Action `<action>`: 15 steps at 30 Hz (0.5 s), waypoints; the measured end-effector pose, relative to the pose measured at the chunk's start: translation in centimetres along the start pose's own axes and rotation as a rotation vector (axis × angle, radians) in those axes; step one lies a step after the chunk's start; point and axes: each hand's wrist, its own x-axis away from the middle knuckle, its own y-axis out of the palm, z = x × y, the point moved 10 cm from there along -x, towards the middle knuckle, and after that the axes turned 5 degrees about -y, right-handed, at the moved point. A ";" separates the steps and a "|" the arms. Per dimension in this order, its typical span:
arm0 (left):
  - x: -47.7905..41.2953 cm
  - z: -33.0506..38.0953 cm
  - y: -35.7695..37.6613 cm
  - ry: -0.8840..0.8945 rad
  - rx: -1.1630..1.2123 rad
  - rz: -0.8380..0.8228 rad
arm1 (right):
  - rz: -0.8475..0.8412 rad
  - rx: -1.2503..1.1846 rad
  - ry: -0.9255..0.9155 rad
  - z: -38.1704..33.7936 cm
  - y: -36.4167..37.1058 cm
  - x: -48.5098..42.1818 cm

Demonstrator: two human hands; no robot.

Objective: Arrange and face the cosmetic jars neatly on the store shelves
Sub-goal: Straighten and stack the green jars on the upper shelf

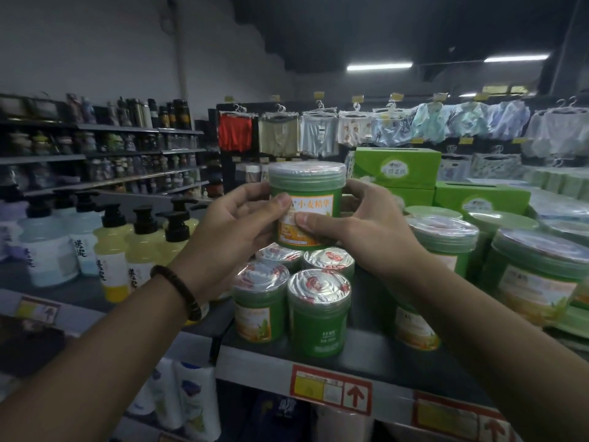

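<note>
Where the view begins at the far left, dark bottles [95,154] are ranged on background shelving, too blurred to be read. Nearer, pump bottles [111,250] with black heads are stood in a cluster, pale blue ones to the left and yellow ones beside them. A beaded bracelet [177,291] is worn on the left wrist. The left hand [236,224] is wrapped round the left side of a green jar [307,205], with the thumb laid on the label's left edge and the fingers curled behind.

The jar is held upright in the air between both hands, above the shelf [376,352], with its clear lid on top and its orange-and-white label turned toward the camera. Directly below it, four small jars [318,314] with shiny wrapped lids are grouped two by two on the shelf. The label of the front left one is faced forward, while a plain green side with white print is shown by the front right one. A red-framed price label [331,389] is fixed to the shelf edge beneath them.

The right hand [360,224] is closed on the jar's right side, its thumb pressed across the lower label. Farther right, larger jars [538,275] of the same green are stood on the shelf, and green boxes [398,167] are stacked behind them. Garments [318,132] are hung on hangers along the back.
</note>
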 end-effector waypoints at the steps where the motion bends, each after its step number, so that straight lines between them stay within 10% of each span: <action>1: -0.3 -0.1 -0.3 0.001 -0.021 -0.002 | 0.003 0.000 0.006 0.5 0.3 -0.4; 15: -3.9 -3.9 -4.0 0.011 -0.205 -0.031 | 0.083 0.026 0.074 5.6 3.6 -3.9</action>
